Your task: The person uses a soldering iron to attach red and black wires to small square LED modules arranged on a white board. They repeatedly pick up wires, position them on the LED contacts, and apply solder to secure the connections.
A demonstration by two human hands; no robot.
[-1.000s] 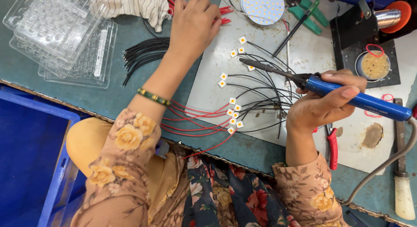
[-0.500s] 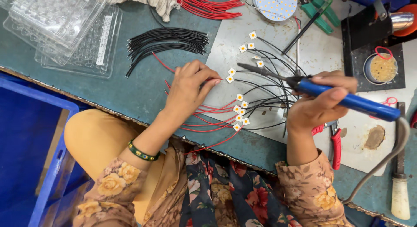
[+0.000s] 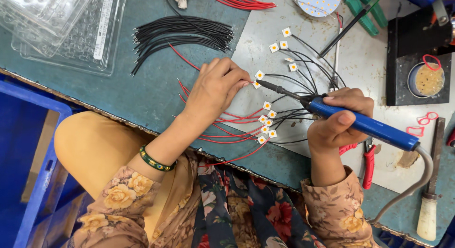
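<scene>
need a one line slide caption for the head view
Right hand brings a blue soldering iron toward a small white LED chip at the left hand fingertips.

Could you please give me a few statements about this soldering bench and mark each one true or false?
1. The right hand holds a blue-handled soldering iron. True.
2. The left hand rests on the clear plastic trays. False: it is at a small square LED chip on the grey work mat, pinching a red wire.
3. The bundle of black wires lies on the green table, above the left hand in the picture. True.
4. The iron's tip points at the round LED board. False: it points at the chip by the left fingertips.
</scene>
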